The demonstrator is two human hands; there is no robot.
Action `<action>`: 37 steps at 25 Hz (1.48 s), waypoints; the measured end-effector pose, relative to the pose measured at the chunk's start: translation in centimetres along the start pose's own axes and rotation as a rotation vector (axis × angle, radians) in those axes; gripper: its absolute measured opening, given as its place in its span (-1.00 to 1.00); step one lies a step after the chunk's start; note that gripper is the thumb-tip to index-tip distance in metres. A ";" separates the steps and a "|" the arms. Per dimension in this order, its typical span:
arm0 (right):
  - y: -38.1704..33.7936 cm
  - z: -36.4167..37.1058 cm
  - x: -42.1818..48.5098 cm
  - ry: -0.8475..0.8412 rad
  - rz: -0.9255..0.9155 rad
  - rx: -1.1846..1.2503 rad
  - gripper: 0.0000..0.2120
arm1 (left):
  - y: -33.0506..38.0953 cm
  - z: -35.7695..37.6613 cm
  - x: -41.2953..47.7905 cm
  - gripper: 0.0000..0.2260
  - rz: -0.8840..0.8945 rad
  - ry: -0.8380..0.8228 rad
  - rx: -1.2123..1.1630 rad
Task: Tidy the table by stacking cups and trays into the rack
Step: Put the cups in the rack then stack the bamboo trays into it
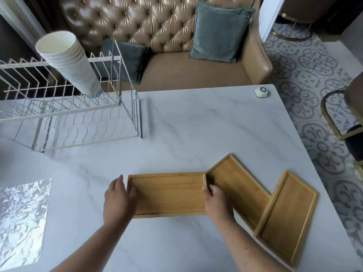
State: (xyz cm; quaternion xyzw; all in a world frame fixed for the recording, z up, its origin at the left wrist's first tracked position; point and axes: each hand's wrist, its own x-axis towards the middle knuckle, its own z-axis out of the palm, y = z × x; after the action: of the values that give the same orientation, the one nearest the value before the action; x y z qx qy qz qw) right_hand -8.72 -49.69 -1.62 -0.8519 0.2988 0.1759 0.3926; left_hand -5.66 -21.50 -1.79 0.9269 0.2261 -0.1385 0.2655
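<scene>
Surface: white marbled table (pixel 196 124), with a tufted sofa (pixel 157 26) behind it.
Left hand (pixel 117 197): I grip the left short edge of the nearest tray (pixel 167 193), thumb inside the rim.
Right hand (pixel 218 203): I hold the same tray's right edge.
Other trays: the middle tray (pixel 237 185) touches its right end; the right tray (pixel 288 216) lies just beside that one.
Rack (pixel 68 114): far left, well apart, with a stack of paper cups (pixel 68 63) leaning in it.

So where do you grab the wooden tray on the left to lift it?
By its two short ends, one hand from each side. The left tray lies flat with a low rim all round and its long side across, so the ends give the fingers an edge. The left hand and right hand pinch those ends now.
</scene>
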 end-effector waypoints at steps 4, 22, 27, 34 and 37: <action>3.5 -3.9 -0.5 0.167 -0.056 0.084 -0.64 | 5.9 0.8 -0.8 -0.46 0.325 0.062 0.100; 24.7 -18.9 -0.4 0.361 0.407 0.160 -0.51 | 29.7 23.1 -15.0 -0.67 0.813 -0.554 0.332; 25.2 -18.6 0.0 0.310 0.370 0.223 -0.60 | 29.6 25.6 -16.7 -0.76 0.729 -0.555 0.279; 24.7 -19.1 -0.5 0.374 0.346 0.426 -0.70 | 29.5 24.4 -16.8 -0.64 0.672 -0.596 0.112; 21.9 -19.5 -0.3 0.379 0.248 0.484 -0.75 | 29.8 20.9 -15.9 -0.56 0.572 -0.698 -0.110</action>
State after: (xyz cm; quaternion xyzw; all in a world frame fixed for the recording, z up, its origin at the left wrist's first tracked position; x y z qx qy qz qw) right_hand -21.84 -75.94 -1.52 -0.7087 0.5013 -0.0154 0.4963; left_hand -7.50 -61.17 -0.11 0.8343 -0.1351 -0.3517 0.4025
